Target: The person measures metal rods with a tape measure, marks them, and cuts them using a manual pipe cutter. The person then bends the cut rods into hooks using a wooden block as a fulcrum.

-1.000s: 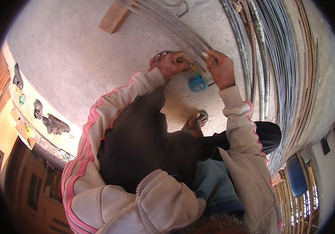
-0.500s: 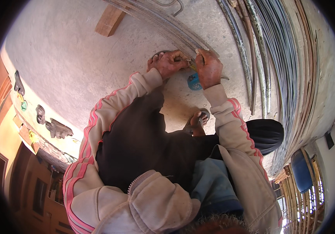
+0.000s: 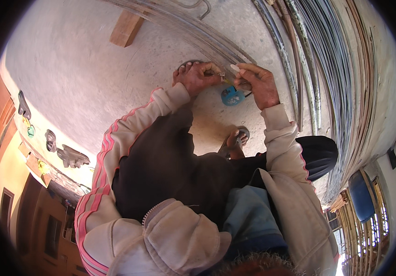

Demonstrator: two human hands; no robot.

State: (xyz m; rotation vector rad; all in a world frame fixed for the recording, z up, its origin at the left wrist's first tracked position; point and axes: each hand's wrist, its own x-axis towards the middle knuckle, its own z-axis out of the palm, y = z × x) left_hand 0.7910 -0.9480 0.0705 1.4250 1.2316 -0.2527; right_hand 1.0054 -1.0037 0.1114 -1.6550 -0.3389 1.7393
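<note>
My left hand (image 3: pixel 198 78) is closed in a pinch, thumb against fingers, at the end of a short yellow strip of a tape measure. The tape's blue case (image 3: pixel 231 96) is on the floor just below, between my hands. Thumb and fingers of my right hand (image 3: pixel 260 85) grip a flat whitish piece of chalk (image 3: pixel 235 67), its tip pointing up and left. Several thin metal rods (image 3: pixel 207 36) run diagonally along the floor and end near my right fingers. What my left fingertips press on is partly hidden.
A wooden block (image 3: pixel 127 30) lies at upper left, by the rods. Long bundles of steel rods (image 3: pixel 334 60) and some pipes (image 3: pixel 299 55) curve down the right side. Sandals (image 3: pixel 72 157) lie at far left. My sandalled foot (image 3: pixel 235 138) is below the tape.
My right hand has shifted right and turned, so the whitish chalk now shows between its fingers. The blue case is more uncovered. My left hand has barely moved.
</note>
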